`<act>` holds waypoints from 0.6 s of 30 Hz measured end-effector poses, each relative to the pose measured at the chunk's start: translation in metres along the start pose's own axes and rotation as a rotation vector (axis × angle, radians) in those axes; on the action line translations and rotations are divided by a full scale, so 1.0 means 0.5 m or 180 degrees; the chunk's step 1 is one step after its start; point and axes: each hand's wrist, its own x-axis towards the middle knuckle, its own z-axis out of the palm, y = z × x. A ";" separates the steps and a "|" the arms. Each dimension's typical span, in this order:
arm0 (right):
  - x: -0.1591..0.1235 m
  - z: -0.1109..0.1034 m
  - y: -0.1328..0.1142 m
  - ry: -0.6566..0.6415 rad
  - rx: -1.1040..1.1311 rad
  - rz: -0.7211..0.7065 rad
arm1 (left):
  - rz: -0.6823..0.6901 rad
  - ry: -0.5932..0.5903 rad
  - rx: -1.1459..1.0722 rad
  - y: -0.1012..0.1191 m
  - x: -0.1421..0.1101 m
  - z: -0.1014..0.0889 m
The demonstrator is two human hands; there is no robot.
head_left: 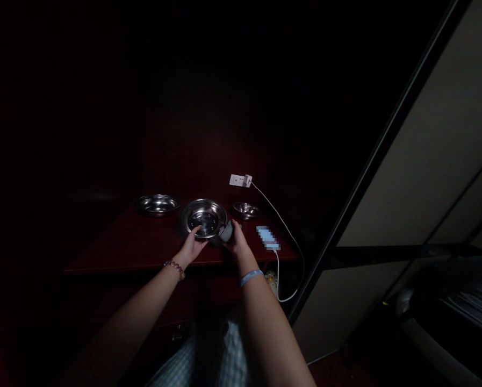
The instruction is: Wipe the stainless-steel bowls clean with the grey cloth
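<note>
Left hand (pixel 190 250) grips nearer rim of metal bowl (pixel 202 217) above red table (pixel 123 242); right hand (pixel 238 240) clutches gray cloth (pixel 226 231) beside it. Thumb-side hold could let bowl tip; rightward slip could knock small bowl (pixel 245 210).

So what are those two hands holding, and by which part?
The left hand holds the middle metal bowl by its near rim, thumb over the edge. The right hand holds a grey pad, seemingly by its right side.
</note>
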 end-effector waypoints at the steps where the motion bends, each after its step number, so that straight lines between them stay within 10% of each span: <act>1: -0.004 0.005 0.001 -0.0108 -0.0008 -0.0016 | 0.0015 -0.0004 0.0039 -0.003 0.000 0.001; 7: -0.021 0.017 0.004 -0.0802 0.0063 -0.0004 | 0.0349 -0.0052 0.0376 -0.025 -0.008 0.009; 18: 0.006 -0.010 -0.014 -0.0411 0.0532 -0.0752 | 0.0155 -0.0042 -0.0023 -0.006 -0.006 0.010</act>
